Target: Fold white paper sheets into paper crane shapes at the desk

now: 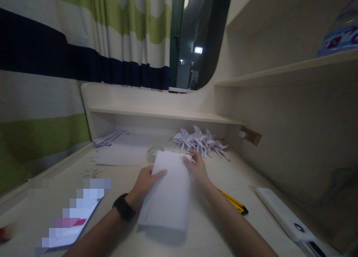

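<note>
A folded sheet of white paper (172, 197) is held up off the desk, its long sides running away from me. My left hand (147, 182) grips its left edge, the thumb lying on top and the fingers hidden underneath. At the far right corner, my right hand (197, 167) pinches the paper between thumb and fingers. Just beyond the paper lies a roll of clear tape (154, 152). Several white paper pinwheels (197, 139) are heaped behind my right hand. A yellow and black utility knife (234, 202) lies partly hidden behind my right forearm.
White paper sheets (123, 152) lie at the back left, with thin paper strips (110, 137) beside them. Small pale bits (92, 173) are scattered nearer. A blurred-out flat object (81, 219) is front left. A long white device (282, 212) stands right. Above, a shelf (279, 70) holds a bottle (341, 35).
</note>
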A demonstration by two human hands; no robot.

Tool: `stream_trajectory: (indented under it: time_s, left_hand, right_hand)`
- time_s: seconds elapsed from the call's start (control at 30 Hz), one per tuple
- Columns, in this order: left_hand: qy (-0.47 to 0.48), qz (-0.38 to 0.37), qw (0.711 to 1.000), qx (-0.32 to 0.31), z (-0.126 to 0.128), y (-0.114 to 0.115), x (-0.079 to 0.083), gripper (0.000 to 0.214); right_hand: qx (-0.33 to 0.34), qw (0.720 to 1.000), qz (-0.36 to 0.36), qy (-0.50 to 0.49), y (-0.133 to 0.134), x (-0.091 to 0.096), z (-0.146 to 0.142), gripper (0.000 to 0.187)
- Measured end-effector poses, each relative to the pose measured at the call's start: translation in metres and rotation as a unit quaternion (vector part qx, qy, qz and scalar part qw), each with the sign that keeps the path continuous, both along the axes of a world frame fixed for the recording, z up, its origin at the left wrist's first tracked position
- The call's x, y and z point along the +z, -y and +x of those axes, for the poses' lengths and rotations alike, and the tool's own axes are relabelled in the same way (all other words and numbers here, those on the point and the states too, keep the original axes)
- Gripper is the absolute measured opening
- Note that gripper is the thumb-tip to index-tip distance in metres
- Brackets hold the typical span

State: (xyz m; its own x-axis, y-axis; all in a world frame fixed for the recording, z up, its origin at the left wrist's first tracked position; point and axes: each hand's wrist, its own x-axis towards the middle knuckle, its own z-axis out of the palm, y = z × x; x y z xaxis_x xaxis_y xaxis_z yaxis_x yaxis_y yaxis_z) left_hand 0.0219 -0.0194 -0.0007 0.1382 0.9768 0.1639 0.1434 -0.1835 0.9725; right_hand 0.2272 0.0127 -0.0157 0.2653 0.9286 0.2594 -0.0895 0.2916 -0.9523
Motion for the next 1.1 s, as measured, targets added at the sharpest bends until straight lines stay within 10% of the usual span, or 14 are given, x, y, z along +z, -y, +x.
stream_trajectory:
  time_s: [0.23,0.6,1.1]
  left_hand:
    - [0.045,0.003,0.999,-0.017,-0.003,0.002,-0.003,0.045]
    - [-0.011,0.161,0.979,0.127,-0.008,-0.007,-0.006,0.059]
    - [0.038,0.165,0.983,0.078,-0.009,-0.008,-0.01,0.036]
  right_hand:
    - [0.206,0.967,-0.088,-0.126,0.02,-0.01,-0.022,0.063]
    - [0.061,0.996,-0.029,0.05,0.035,-0.007,-0.036,0.067]
    - [0.094,0.993,-0.065,-0.013,0.03,-0.009,-0.03,0.068]
